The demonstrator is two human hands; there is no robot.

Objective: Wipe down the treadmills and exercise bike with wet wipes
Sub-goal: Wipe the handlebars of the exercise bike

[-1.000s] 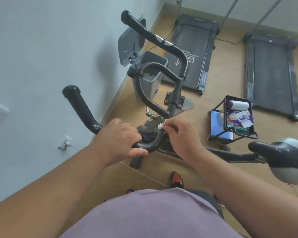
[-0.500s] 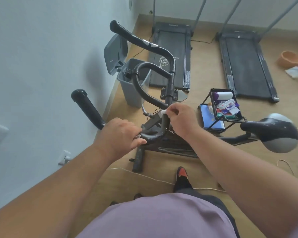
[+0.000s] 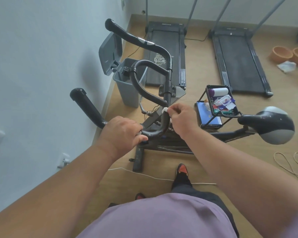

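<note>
Since the earlier frames, your right hand (image 3: 182,120) had slid the small white wet wipe (image 3: 165,109) up the curved handlebar (image 3: 160,127) of the exercise bike (image 3: 163,134), from the low bend toward the point where the inner loop meets the stem, and your view had swung right so both treadmills showed in full. Your left hand (image 3: 123,133) stayed wrapped around the near bend of the same bar, fingers curled over the top and thumb underneath. You pinched the wipe between right thumb and fingertips, pressing it against the bar just below the stem clamp.

You stood beside the bike, with its saddle (image 3: 268,125) off to your right. A grey bin (image 3: 126,90) with its lid tipped open sat against the wall beyond the handlebars. The left treadmill (image 3: 165,54) lay behind the bin, and the right treadmill (image 3: 237,59) lay parallel to it, apart. A small black rack (image 3: 218,102) holding wipe packs and a white roll stood on the floor between the bike and the right treadmill. Two orange bowls (image 3: 289,54) rested on the floor near the right edge, and a thin cord (image 3: 162,178) trailed across the floor by your feet.
</note>
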